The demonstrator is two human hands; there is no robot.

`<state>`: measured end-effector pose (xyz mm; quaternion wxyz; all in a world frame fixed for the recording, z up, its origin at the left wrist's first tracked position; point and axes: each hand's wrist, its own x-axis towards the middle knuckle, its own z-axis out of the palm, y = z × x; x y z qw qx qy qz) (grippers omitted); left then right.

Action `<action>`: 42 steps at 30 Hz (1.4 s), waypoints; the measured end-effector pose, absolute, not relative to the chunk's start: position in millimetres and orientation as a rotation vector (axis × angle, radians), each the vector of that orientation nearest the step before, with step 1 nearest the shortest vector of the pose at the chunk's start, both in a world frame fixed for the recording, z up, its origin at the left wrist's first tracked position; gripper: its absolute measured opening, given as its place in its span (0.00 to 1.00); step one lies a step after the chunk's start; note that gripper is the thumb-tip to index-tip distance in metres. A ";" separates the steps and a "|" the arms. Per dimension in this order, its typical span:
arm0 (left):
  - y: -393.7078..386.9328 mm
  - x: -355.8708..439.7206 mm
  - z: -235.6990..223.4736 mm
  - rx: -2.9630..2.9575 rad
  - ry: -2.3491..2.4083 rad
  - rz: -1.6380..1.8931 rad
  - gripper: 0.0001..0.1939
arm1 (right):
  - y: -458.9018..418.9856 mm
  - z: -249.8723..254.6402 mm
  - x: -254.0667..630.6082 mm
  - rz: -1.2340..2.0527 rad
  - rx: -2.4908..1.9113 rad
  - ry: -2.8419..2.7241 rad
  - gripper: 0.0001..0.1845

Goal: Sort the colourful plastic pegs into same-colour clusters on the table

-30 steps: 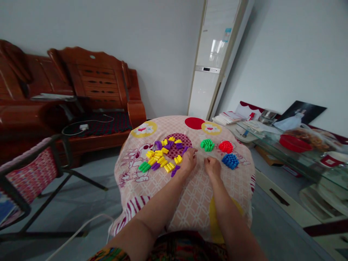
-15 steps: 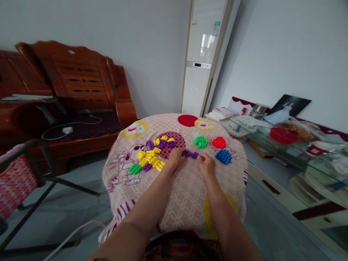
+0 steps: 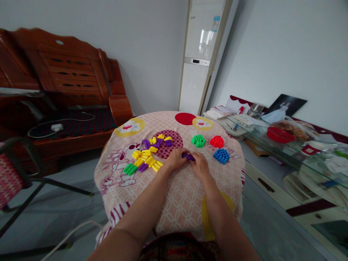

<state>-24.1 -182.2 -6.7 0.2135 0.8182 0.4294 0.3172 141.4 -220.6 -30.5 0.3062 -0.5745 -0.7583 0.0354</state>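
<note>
Near the middle of the cloth-covered table, my left hand (image 3: 175,158) and my right hand (image 3: 200,165) are close together, fingers curled in on the same small purple plastic pieces (image 3: 188,157). How many pieces are between them is hidden by the fingers. To the left lies a loose spread of yellow pieces (image 3: 145,158) mixed with purple ones, with a few green pieces (image 3: 130,169) at its near-left end. Right of my hands stand three tight groups: green pieces (image 3: 198,141), red pieces (image 3: 216,141) and blue pieces (image 3: 221,156).
A patterned cloth covers the round table (image 3: 179,203). On the right runs a glass-topped cabinet (image 3: 261,145) with papers, a red bowl (image 3: 280,134) and bags. A wooden bench (image 3: 67,79) and a folding chair (image 3: 16,177) are at the left; a white cable lies on the floor.
My right hand has come left to meet my left hand at the purple pieces. Purple pieces that showed in a row between the hands are now mostly covered by fingers. The view has turned slightly right.
</note>
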 end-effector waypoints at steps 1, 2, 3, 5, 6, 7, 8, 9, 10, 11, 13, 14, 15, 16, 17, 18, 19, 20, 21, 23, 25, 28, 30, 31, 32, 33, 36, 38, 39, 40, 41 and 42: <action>-182.5 -23.5 -6.9 2.267 1.175 0.891 0.21 | -221.4 -28.8 141.4 0.091 -1.528 -2.000 0.17; -182.5 -23.1 -7.3 2.261 1.170 0.906 0.20 | -222.2 -27.3 141.7 0.076 -1.545 -1.985 0.15; -182.2 -23.0 -7.7 2.252 1.179 0.921 0.19 | -222.8 -26.1 142.3 0.049 -1.578 -1.959 0.14; -181.2 -23.6 -8.6 2.233 1.231 0.953 0.17 | -223.9 -24.2 144.2 -0.023 -1.689 -1.891 0.11; -180.5 -24.0 -9.0 2.227 1.269 0.962 0.17 | -224.4 -23.3 145.4 -0.055 -1.758 -1.856 0.11; -179.8 -24.5 -9.4 2.227 1.303 0.959 0.16 | -225.0 -22.3 146.7 -0.079 -1.829 -1.820 0.11; -179.1 -24.9 -9.8 2.232 1.328 0.945 0.15 | -225.6 -21.0 147.9 -0.097 -1.899 -1.784 0.12; -178.6 -25.2 -10.1 2.242 1.346 0.923 0.15 | -226.4 -19.6 149.0 -0.110 -1.965 -1.751 0.12; -178.3 -25.2 -10.3 2.257 1.357 0.898 0.14 | -227.2 -17.8 149.7 -0.117 -2.024 -1.722 0.13; -178.1 -25.1 -10.5 2.275 1.367 0.876 0.14 | -228.0 -15.8 150.1 -0.117 -2.075 -1.700 0.13; -178.2 -24.6 -10.4 2.315 1.379 0.855 0.13 | -229.5 -11.1 149.9 -0.097 -2.160 -1.664 0.14; -178.5 -24.3 -10.2 2.331 1.382 0.855 0.12 | -230.0 -8.7 149.4 -0.082 -2.195 -1.640 0.14; -178.8 -23.9 -10.0 2.341 1.382 0.858 0.12 | -230.0 -6.3 148.7 -0.064 -2.225 -1.609 0.15; -179.0 -23.6 -9.8 2.344 1.381 0.861 0.12 | -229.7 -4.2 148.0 -0.048 -2.250 -1.574 0.16; -179.2 -23.3 -9.7 2.340 1.379 0.861 0.12 | -229.0 -2.3 147.4 -0.035 -2.270 -1.541 0.17; -179.4 -23.1 -9.7 2.330 1.377 0.859 0.12 | -227.9 -0.9 146.9 -0.025 -2.287 -1.514 0.18; -179.4 -23.0 -9.8 2.317 1.375 0.854 0.12 | -226.7 0.2 146.5 -0.015 -2.301 -1.501 0.18; -179.4 -22.9 -10.0 2.302 1.374 0.851 0.12 | -225.4 0.7 146.3 -0.007 -2.315 -1.500 0.18; -179.4 -23.0 -10.4 2.289 1.373 0.848 0.12 | -224.3 0.9 146.1 -0.002 -2.329 -1.504 0.18; -179.2 -23.1 -10.9 2.271 1.368 0.850 0.13 | -223.0 0.3 146.2 0.004 -2.353 -1.500 0.17; -179.4 -22.3 -10.5 2.259 1.380 0.857 0.14 | -223.3 -1.0 147.0 0.011 -2.354 -1.472 0.17; -180.8 -16.6 -7.1 2.240 1.404 0.873 0.15 | -225.5 -3.2 149.5 0.027 -2.314 -1.429 0.17; -182.9 -10.2 -3.5 2.228 1.382 0.901 0.14 | -226.9 -4.3 151.6 0.030 -2.286 -1.422 0.17; -184.4 -6.8 -1.8 2.226 1.363 0.911 0.13 | -227.5 -4.7 152.5 0.027 -2.276 -1.425 0.16; -186.0 -3.9 -0.2 2.229 1.349 0.909 0.12 | -227.9 -4.8 153.2 0.020 -2.270 -1.427 0.16; -187.7 -1.6 1.2 2.236 1.345 0.894 0.11 | -228.1 -4.9 153.7 0.012 -2.269 -1.426 0.16; -191.9 -1.4 4.1 2.281 1.428 0.823 0.11 | -227.4 -5.2 153.5 0.001 -2.274 -1.405 0.17; -192.3 -6.5 5.0 2.292 1.556 0.783 0.12 | -226.0 -6.3 152.7 0.009 -2.274 -1.386 0.16; -191.6 -9.9 5.2 2.285 1.628 0.761 0.12 | -225.2 -7.2 152.5 0.014 -2.273 -1.383 0.16; -190.3 -13.6 5.0 2.272 1.696 0.739 0.12 | -224.3 -8.2 152.5 0.018 -2.272 -1.383 0.16; -188.6 -17.1 4.5 2.259 1.747 0.723 0.12 | -223.5 -9.2 152.8 0.019 -2.267 -1.383 0.16; -186.7 -20.3 3.8 2.254 1.779 0.720 0.13 | -222.9 -10.0 153.5 0.020 -2.257 -1.381 0.17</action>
